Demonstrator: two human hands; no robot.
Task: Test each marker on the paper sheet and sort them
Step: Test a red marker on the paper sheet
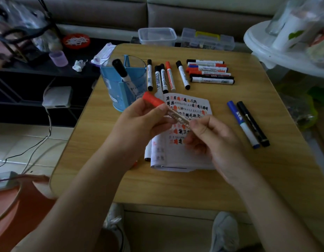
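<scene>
Left forearm [88,179]: bare to the frame edge.
Right forearm [257,188]: bare likewise.
Left shoe [114,220]: pale grey-white, dark trim, far below the fingers [157,113].
Right shoe [224,230]: pale grey, rounded toe.

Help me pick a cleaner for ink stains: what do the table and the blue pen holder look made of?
Table: probably wood-grain laminate, tan with a soft sheen; it has even, printed-looking grain lines. Pen holder: translucent blue plastic, smooth; a marker shows through its wall.

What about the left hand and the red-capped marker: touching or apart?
Touching. Head view: the left hand grips the red-capped marker below its cap.
</scene>
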